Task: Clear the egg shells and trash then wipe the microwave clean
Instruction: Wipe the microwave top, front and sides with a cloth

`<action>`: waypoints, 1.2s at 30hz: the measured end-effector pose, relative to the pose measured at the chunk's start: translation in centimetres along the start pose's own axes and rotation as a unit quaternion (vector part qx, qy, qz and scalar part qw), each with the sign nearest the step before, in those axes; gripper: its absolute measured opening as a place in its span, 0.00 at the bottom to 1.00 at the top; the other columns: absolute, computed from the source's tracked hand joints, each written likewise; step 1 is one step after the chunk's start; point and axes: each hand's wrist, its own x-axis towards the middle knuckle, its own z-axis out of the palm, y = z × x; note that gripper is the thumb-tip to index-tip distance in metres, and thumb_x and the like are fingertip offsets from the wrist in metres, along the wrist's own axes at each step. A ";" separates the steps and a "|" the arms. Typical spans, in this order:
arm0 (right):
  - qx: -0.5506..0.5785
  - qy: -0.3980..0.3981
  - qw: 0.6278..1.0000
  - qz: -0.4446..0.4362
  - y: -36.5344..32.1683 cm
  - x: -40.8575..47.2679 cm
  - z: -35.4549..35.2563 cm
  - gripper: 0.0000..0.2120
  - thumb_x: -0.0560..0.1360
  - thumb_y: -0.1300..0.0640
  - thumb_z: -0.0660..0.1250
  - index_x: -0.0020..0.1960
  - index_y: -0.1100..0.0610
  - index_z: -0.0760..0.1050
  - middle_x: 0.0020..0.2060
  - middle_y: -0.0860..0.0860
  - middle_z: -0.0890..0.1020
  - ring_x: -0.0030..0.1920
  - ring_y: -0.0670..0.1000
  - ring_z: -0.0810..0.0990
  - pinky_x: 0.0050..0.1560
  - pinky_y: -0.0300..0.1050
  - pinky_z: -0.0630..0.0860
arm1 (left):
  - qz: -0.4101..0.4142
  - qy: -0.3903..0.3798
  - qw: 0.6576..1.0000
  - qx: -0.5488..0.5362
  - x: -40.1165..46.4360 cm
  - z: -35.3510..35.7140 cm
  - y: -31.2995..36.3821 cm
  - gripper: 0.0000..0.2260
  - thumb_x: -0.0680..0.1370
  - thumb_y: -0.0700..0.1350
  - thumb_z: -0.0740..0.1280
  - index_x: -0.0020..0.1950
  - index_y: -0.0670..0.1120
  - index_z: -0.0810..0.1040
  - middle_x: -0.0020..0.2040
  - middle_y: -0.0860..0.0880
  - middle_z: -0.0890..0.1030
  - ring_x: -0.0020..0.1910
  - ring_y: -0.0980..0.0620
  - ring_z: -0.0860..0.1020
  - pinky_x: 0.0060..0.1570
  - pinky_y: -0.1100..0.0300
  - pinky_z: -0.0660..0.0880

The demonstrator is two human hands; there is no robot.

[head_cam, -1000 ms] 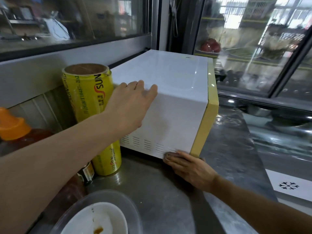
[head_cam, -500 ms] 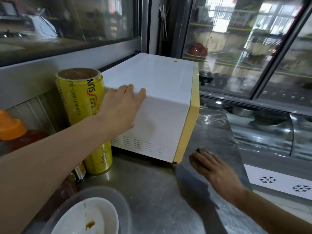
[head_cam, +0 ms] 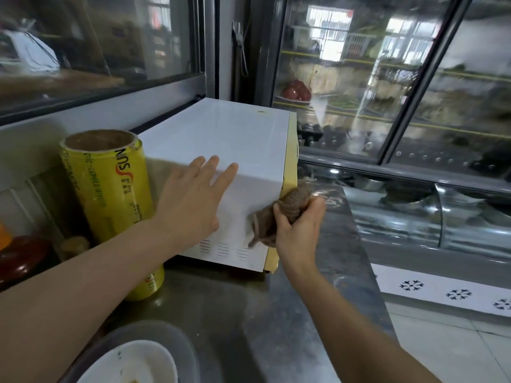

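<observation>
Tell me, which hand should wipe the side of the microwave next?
Probably the right hand. It already grips the brown cloth against the white side of the microwave. The left hand lies flat on that side with straight fingers and holds nothing, likely steadying it.

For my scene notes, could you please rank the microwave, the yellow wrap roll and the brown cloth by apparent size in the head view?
1. microwave
2. yellow wrap roll
3. brown cloth, bunched in the right hand, partly hidden.
</observation>
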 end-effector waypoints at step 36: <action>-0.427 -0.427 0.797 0.023 10.6 -9.4 -4.8 0.28 0.80 0.53 0.55 0.77 0.54 0.48 0.76 0.54 0.50 0.76 0.56 0.47 0.75 0.50 0.51 | -0.040 -0.121 0.985 -0.113 -9.0 2.8 1.5 0.37 0.75 0.55 0.65 0.76 0.49 0.48 0.77 0.47 0.45 0.76 0.49 0.48 0.68 0.51 0.60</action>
